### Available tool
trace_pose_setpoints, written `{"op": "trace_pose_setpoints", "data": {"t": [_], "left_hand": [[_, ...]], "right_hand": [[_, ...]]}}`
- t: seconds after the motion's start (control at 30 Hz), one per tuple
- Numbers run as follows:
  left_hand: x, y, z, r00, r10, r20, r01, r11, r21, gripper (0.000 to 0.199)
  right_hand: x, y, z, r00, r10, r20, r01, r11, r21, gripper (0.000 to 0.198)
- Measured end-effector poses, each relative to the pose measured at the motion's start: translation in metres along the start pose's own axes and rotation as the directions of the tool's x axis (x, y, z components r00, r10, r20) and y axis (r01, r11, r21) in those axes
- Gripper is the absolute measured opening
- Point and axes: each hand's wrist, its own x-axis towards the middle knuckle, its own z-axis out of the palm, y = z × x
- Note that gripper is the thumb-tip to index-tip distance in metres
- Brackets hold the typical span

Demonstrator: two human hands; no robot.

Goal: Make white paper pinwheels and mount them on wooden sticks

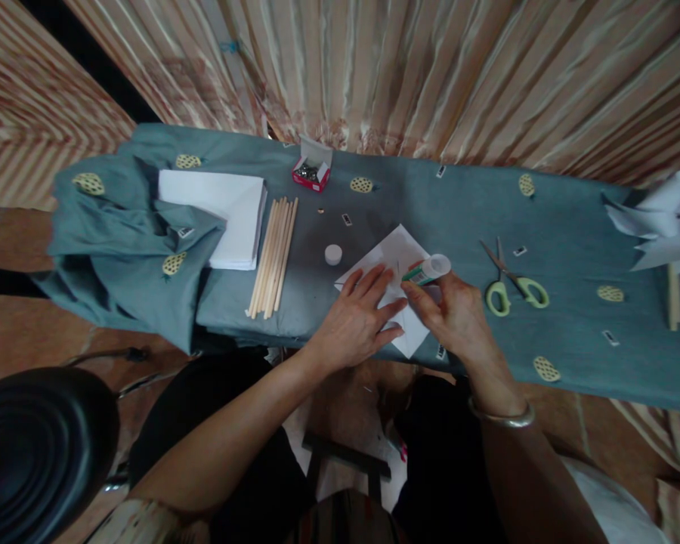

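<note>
A white square of paper (pixel 400 245) lies turned cornerwise near the front edge of the cloth. My left hand (pixel 363 317) rests flat on its left part, fingers stretched out and spread. In my right hand (pixel 450 306) is a glue stick (pixel 428 270), held over the middle of the paper with its pale end tipped up to the right. Whether its other end touches the paper is hidden by my fingers. A round white cap (pixel 333 255) sits on the cloth just left of the paper.
Wooden sticks (pixel 273 257) and a stack of white paper (pixel 232 219) lie to the left. Behind them stands an open red box of small metal pieces (pixel 311 174). Green-handled scissors (pixel 513 283) lie spread at right, with paper pinwheels (pixel 672 219) beyond. A black stool (pixel 39 453) is lower left.
</note>
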Motion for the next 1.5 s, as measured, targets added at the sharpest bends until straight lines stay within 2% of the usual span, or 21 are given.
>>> {"op": "trace_pose_setpoints", "data": {"t": [0.3,0.63,0.73,0.83,0.9,0.97,1.07,1.17,1.27,1.33,1.4,1.5], "left_hand": [[-0.001,-0.001,0.002,1.000,0.010,-0.019,-0.010,1.000,0.004,0.047],[0.000,0.000,0.000,1.000,0.000,-0.008,0.000,1.000,0.016,0.050],[0.000,0.000,0.000,1.000,0.003,-0.016,-0.003,1.000,0.021,0.049],[0.000,-0.001,0.000,1.000,0.000,-0.019,0.001,1.000,0.027,0.047],[0.000,-0.001,0.000,1.000,0.002,-0.017,-0.001,1.000,0.028,0.046],[-0.001,-0.001,0.001,1.000,0.006,-0.017,-0.005,1.000,0.024,0.046],[-0.002,0.000,0.001,0.999,0.013,-0.037,-0.013,1.000,0.008,0.053],[-0.004,-0.002,-0.006,0.993,0.042,-0.113,-0.042,0.999,0.008,0.060],[-0.005,-0.012,-0.020,0.964,0.014,-0.264,-0.003,0.999,0.043,0.050],[-0.005,-0.023,-0.028,0.932,-0.092,-0.351,0.128,0.988,0.081,0.043],[-0.004,-0.034,-0.034,0.919,-0.199,-0.341,0.249,0.962,0.109,0.042],[-0.005,-0.046,-0.039,0.934,-0.259,-0.245,0.292,0.951,0.106,0.040]], "right_hand": [[0.002,-0.001,0.004,1.000,0.001,-0.009,-0.001,1.000,0.026,0.032],[0.002,-0.003,0.006,0.988,0.153,-0.020,-0.148,0.979,0.142,0.035],[0.002,-0.001,0.009,0.975,0.220,-0.027,-0.204,0.938,0.282,0.036],[0.004,0.004,0.010,0.943,0.322,-0.082,-0.225,0.800,0.556,0.031],[0.006,0.007,0.008,0.914,0.391,-0.105,-0.193,0.649,0.736,0.025],[0.007,0.010,0.004,0.895,0.439,-0.079,-0.161,0.482,0.861,0.018],[0.005,0.012,-0.003,0.878,0.478,0.016,-0.152,0.248,0.957,0.013],[0.000,0.011,-0.008,0.864,0.488,0.122,-0.181,0.076,0.980,0.017],[-0.006,0.010,-0.011,0.868,0.460,0.187,-0.210,-0.002,0.978,0.022],[-0.010,0.010,-0.011,0.877,0.433,0.208,-0.228,-0.006,0.974,0.024],[-0.014,0.011,-0.010,0.881,0.418,0.222,-0.247,0.007,0.969,0.024],[-0.020,0.013,-0.009,0.871,0.422,0.251,-0.273,-0.009,0.962,0.020]]}}
